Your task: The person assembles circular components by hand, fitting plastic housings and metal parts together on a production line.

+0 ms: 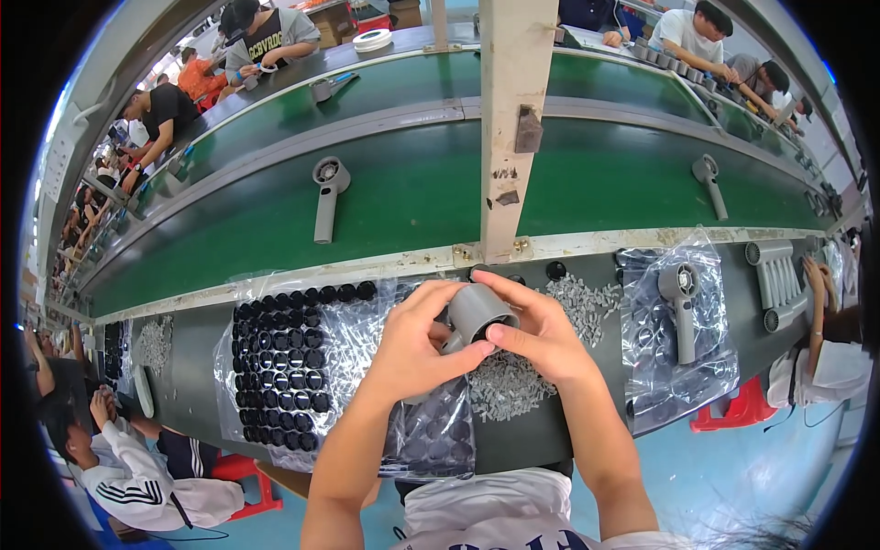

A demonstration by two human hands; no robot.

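Both of my hands hold a grey handheld fan above the bench, its round head tilted with the opening toward me. My left hand is wrapped about its left side, where most of the handle is hidden. My right hand grips the head from the right, the thumb pressed at the rim of the dark opening. Under and beside the hands lies a pile of small grey plastic pieces. Rows of black round caps sit on clear plastic film to the left. One loose black cap lies just beyond my right hand.
Another grey fan rests on plastic film to the right, near several stacked fans. Beyond the bench, a green conveyor belt carries more fans. A pale upright post stands ahead. Co-workers sit on both sides and across; a red stool is at right.
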